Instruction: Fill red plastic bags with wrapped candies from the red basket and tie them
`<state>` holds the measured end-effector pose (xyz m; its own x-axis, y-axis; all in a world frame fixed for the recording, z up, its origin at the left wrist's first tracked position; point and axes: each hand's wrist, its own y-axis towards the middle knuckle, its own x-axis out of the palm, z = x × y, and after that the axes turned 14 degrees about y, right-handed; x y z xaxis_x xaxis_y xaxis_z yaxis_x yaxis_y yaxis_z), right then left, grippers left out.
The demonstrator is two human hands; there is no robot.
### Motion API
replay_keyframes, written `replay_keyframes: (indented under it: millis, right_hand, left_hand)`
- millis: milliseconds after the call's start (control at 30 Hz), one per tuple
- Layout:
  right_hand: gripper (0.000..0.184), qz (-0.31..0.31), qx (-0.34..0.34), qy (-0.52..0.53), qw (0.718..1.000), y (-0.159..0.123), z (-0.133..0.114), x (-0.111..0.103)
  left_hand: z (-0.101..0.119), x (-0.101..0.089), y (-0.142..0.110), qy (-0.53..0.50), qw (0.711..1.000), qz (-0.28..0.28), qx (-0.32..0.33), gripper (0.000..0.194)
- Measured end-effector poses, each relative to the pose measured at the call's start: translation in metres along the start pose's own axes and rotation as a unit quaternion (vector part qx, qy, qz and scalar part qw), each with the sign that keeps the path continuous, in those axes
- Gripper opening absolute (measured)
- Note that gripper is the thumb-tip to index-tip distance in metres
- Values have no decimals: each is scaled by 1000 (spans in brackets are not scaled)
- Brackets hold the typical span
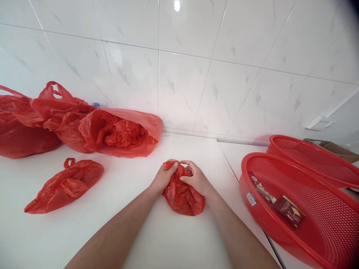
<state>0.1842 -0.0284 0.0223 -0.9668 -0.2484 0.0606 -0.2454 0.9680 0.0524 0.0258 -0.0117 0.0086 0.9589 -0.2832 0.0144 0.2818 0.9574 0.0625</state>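
Note:
A crumpled red plastic bag (186,198) lies on the white table in front of me, between my two hands. My left hand (165,175) pinches its upper left part, thumb on top of the plastic. My right hand (196,177) is curled at the bag's upper right, with thumb and forefinger bent around the plastic. What the bag contains, if anything, is hidden. To the left, a smaller knotted-looking red bag (68,185) rests on the table, apart from both hands.
Along the tiled wall stand a large open red bag (153,130) stuffed with red plastic and more full red bags (22,138). On the right, a red mesh basket (252,164) holds a few brown packets (290,212); a second red basket (297,144) sits behind it.

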Motion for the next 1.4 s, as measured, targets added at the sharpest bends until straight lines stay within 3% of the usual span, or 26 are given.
replay_keyframes:
  millis: [167, 333, 433, 533, 667, 733, 833, 900, 1000, 1067, 1133, 1267, 1400]
  right_hand:
    - [14, 127, -27, -152, 980, 2, 7, 4]
    - [17, 195, -31, -214, 957, 2, 12, 3]
    - [28, 169, -54, -130, 975, 4, 14, -1]
    - [34, 101, -40, 13, 994, 7, 14, -6]
    - [36, 31, 26, 198, 979, 7, 13, -10]
    - [30, 49, 22, 272, 961, 9, 13, -13]
    - [27, 134, 11, 301, 944, 13, 18, -22]
    - [30, 178, 9, 243, 953, 16, 22, -31]
    - [28, 257, -36, 40, 965, 16, 25, -47]
    - [29, 313, -53, -106, 942, 14, 25, -59]
    - [32, 351, -29, -205, 913, 12, 24, -70]
    - [38, 396, 28, -278, 874, 10, 21, -86]
    - [37, 406, 41, -291, 865, 8, 24, -95]
  left_hand:
    - [7, 3, -5, 29, 998, -30, 41, 31]
    - [9, 9, -7, 49, 993, -85, 62, 33]
    - [8, 10, -6, 79, 992, -70, 64, 36]
    - [7, 10, -7, 110, 990, -59, 69, 38]
    - [7, 11, -9, 154, 983, -36, 95, 37]
    - [7, 10, -10, 200, 973, -17, 114, 38]
    - [5, 7, -9, 274, 947, 6, 168, 38]
    - [4, 3, -9, 314, 924, 25, 218, 38]
    - [3, -2, -9, 360, 889, 56, 279, 39]
    - [3, -5, -9, 377, 873, 74, 301, 38]
    - [4, -6, -10, 385, 864, 80, 315, 37]
    - [1, -5, -8, 372, 876, 93, 294, 31]
    - [-7, -7, -1, 343, 912, 108, 196, 33]
